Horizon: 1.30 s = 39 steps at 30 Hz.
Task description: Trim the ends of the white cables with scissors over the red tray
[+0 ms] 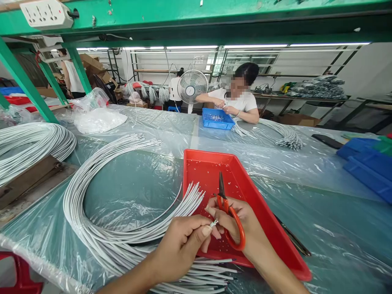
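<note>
My left hand (186, 243) pinches the end of a white cable (213, 223) between thumb and fingers, and small stripped wires poke out of its tip. Close beside it, my right hand (237, 218) is closed round scissors (240, 228) with orange handles, the dark blades pointing up and away. Both hands are over the near part of a red tray (269, 228), which holds scattered small white scraps. A looped bundle of white cables (76, 204) lies to the left, its upper ends resting over the tray's left rim and other ends spread beneath my left forearm.
Left stands a coil of white cable (58, 141) behind a metal bracket (30, 175). A metal tool (294, 237) lies right of the tray. Across the table a co-worker (245, 87) works over a blue tray (217, 124). Blue bins (367, 163) sit far right; a green beam (196, 20) crosses above.
</note>
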### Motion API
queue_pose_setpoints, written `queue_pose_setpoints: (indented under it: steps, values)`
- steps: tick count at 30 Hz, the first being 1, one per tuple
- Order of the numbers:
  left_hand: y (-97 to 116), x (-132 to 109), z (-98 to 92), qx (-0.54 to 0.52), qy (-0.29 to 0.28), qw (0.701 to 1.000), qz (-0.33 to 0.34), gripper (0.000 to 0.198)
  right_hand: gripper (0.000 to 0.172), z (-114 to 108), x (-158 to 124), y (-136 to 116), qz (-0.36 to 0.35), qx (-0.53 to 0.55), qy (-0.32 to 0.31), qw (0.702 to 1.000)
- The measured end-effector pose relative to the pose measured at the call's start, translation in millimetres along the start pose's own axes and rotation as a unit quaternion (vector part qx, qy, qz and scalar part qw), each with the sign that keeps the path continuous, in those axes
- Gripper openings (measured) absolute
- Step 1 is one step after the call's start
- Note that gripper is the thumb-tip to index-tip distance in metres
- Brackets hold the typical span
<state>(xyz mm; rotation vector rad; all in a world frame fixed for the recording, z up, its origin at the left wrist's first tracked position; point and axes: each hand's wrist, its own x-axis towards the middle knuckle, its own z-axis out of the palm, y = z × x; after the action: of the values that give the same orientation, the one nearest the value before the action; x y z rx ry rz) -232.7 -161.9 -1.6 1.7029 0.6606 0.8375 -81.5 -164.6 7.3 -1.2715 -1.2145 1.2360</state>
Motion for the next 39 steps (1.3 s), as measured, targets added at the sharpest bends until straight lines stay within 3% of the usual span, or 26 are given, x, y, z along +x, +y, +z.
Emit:
queue_pose_setpoints:
  steps: [4,6,8,12,14,24,29,35,39]
  values:
    - [1.2,3.3,-3.3,-0.1,-0.005,0.994,-0.048,0.036,0.015,-17.0,6.7,7.9,-0.055,-0.163,0.092,0.981]
    - [0.4,4.7,-4.2,-0.118,0.0,0.992,-0.052,0.036,0.016,-23.2,7.4,7.8,-0.061,-0.196,0.115,0.972]
    - [-0.8,5.2,-4.4,-0.121,0.006,0.991,-0.051,0.035,0.017,-24.6,5.3,4.6,-0.05,-0.176,0.09,0.979]
    - [-2.9,3.9,-3.3,-0.111,0.021,0.993,-0.04,0.031,0.019,-16.1,-3.0,-5.9,-0.016,-0.074,-0.023,0.997]
    - [-3.0,3.5,-2.7,-0.099,0.028,0.994,-0.033,0.03,0.017,-11.3,-6.4,-9.5,-0.006,-0.04,-0.043,0.998]
    - [-2.3,6.0,0.2,-0.039,0.036,0.998,-0.017,0.035,0.011,-4.7,-13.0,-13.5,0.005,-0.022,-0.012,1.0]
    - [-6.6,5.0,1.6,-0.09,0.048,0.994,-0.041,0.022,0.008,-3.7,-12.2,-11.2,-0.017,-0.017,-0.018,1.0]
    - [-11.9,3.4,6.1,-0.027,0.151,0.987,-0.053,0.014,0.01,-0.4,-12.9,-6.1,-0.06,0.017,0.005,0.998]
    - [-8.6,2.3,6.1,0.002,0.144,0.989,-0.014,0.024,0.009,2.8,-12.9,-2.3,-0.066,0.039,-0.009,0.997]
